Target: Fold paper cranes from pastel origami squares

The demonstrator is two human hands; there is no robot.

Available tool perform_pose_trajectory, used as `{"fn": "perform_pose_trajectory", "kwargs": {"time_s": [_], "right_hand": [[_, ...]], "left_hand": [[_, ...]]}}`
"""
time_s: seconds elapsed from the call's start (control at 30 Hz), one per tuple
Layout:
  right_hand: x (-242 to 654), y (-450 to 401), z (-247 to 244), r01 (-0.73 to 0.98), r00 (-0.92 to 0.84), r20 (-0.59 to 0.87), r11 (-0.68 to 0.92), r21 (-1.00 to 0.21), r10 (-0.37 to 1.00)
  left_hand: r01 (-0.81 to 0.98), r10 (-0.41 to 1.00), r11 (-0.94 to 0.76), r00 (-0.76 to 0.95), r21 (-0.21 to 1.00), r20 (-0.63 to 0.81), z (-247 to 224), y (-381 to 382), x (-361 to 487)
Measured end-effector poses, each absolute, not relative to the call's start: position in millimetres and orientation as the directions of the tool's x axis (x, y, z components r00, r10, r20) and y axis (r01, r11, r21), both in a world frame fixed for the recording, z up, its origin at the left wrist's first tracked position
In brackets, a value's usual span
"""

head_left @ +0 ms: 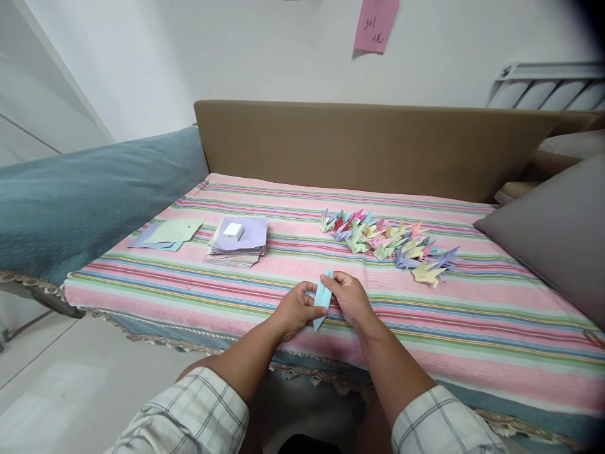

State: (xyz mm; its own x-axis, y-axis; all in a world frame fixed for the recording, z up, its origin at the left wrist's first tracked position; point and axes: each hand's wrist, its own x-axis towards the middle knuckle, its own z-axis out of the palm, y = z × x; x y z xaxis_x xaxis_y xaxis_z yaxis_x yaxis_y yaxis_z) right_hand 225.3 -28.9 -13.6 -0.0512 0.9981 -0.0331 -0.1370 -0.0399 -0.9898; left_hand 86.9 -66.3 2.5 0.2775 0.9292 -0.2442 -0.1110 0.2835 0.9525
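Note:
A light blue piece of folded paper (322, 300), narrow and pointed at its lower end, is held between both hands above the striped cloth. My left hand (299, 310) pinches its lower left side, the thumb lying across the front. At the upper right edge, my right hand (347, 295) grips it with thumb and fingers. Beyond the hands, to the right, several folded paper cranes (382, 243) in many colours stand in a loose cluster.
A stack of square paper (236, 257) with a small white block (233, 231) on top sits at the left. Farther left lie loose pale sheets (174, 231). A striped cloth (189, 290) covers the sofa seat. A grey pillow (558, 233) leans at the right.

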Motion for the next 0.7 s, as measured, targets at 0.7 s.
{"fn": "perform_pose_trajectory", "kwargs": {"time_s": [0.7], "right_hand": [[229,-16,-9,0.369,-0.139,0.032,0.082,-0.926,0.99]], "left_hand": [[0.653,0.751,-0.66,0.596,0.371,0.285,-3,-90,75]]}}
